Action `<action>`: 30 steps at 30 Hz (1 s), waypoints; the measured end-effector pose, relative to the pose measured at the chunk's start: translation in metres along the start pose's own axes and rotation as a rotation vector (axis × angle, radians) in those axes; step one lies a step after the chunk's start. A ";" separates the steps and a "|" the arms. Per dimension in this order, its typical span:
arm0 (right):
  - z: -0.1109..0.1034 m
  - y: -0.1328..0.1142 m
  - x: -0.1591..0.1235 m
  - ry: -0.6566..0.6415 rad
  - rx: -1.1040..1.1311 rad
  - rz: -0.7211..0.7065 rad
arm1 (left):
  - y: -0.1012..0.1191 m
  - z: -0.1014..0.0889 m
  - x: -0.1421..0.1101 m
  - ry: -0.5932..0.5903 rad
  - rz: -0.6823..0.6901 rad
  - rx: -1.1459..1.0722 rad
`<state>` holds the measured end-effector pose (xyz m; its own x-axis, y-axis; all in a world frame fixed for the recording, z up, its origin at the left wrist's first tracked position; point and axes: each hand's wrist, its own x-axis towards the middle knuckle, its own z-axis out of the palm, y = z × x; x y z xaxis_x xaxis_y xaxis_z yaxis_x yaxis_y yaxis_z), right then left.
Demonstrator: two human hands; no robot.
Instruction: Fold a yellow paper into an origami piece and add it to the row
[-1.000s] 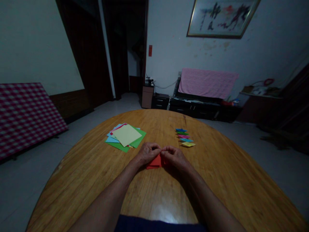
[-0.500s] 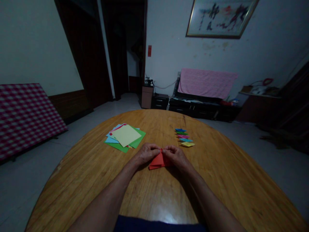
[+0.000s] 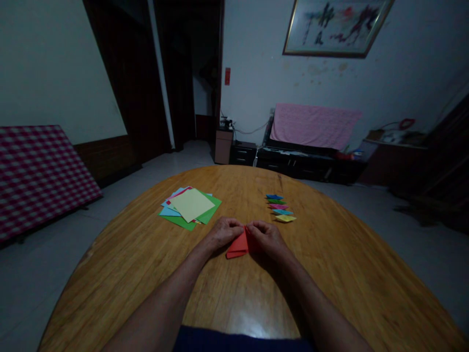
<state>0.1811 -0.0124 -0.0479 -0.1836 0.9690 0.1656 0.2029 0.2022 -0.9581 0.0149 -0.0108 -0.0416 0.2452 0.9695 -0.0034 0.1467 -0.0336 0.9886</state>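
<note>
The room is dim; a round wooden table [image 3: 139, 244] fills the lower view, with a low black cabinet [image 3: 293, 163] and a pink cloth [image 3: 315, 124] beyond its far edge.

Workpiece location: the red paper [image 3: 238, 246] is at the middle of the table, directly in front of the person, between both hands. Grip state: the left hand [image 3: 223, 232] pinches the upper edge between thumb and fingers; the right hand [image 3: 269, 237] pinches the same edge just beside it and covers the right part of the paper. The number of layers held cannot be determined.

Progress: five small folded pieces [image 3: 278, 207] in blue, green, pink, light blue and yellow lie in a row to the right, apparently complete. The red paper carries folds, with layers visible at its lower left edge, but does not match the pointed form of the row; its folding is judged to be partway. The stack of sheets [image 3: 192, 205] at the left lies flat and looks unworked.

Clearances: the stack is near the left hand, and the yellow piece is the closest of the row to the right hand. Wood shows between the two groups and on both outer sides of the forearms. The curved side edges are well apart from the hands.
</note>
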 end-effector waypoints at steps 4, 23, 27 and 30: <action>-0.003 -0.002 -0.001 -0.025 0.053 0.073 | -0.002 0.000 0.001 -0.005 0.004 0.007; -0.008 -0.005 -0.002 -0.074 0.114 0.164 | -0.004 0.002 0.002 0.014 0.001 0.001; -0.007 -0.008 -0.001 -0.062 0.117 0.177 | -0.004 0.002 0.003 0.010 0.017 0.016; -0.006 -0.008 -0.001 -0.055 0.134 0.191 | -0.004 0.002 0.003 0.003 0.017 0.012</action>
<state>0.1859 -0.0139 -0.0390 -0.2073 0.9778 -0.0312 0.1104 -0.0083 -0.9938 0.0167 -0.0078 -0.0461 0.2445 0.9696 0.0139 0.1545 -0.0531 0.9866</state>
